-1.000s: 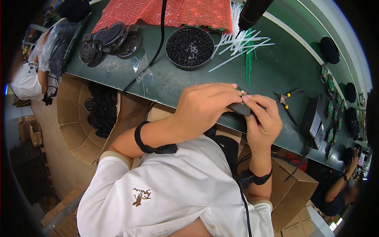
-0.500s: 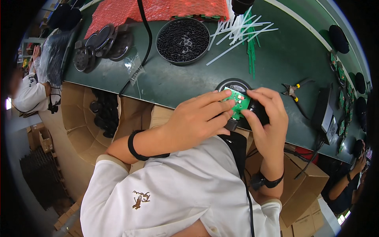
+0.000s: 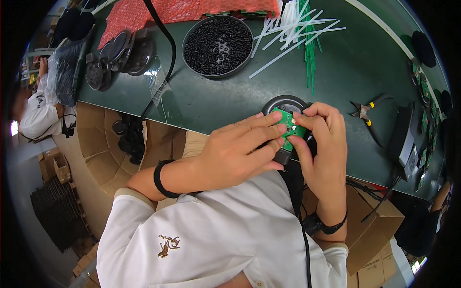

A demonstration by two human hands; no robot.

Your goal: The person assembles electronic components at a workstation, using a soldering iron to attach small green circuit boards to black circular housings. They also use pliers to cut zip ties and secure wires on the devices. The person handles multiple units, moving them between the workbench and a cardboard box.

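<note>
A green circuit board [image 3: 288, 128] sits against a round black plastic housing [image 3: 286, 102] at the table's near edge. My left hand [image 3: 240, 150] lies across the board's left side with its fingers pressed on it. Its thumb reaches beneath the dark lower end of the housing [image 3: 282, 156]. From the right, my right hand [image 3: 322, 144] bends its thumb and index finger onto the board's face and right edge. Whatever small part may be between those fingertips is hidden. Much of the housing lies behind my hands.
Beyond are a round tray of small black screws [image 3: 218, 45], white and green cable ties [image 3: 309, 67] and red bubble wrap [image 3: 134, 21]. Black housings [image 3: 139, 55] stand left. Cutting pliers [image 3: 363, 111] and a black box-shaped device [image 3: 402, 139] lie right. An open carton [image 3: 98, 144] stands below the table.
My right thumb and index finger have moved inward and left over the board, closing nearer to each other. My left hand keeps its hold. The view has shifted slightly.
</note>
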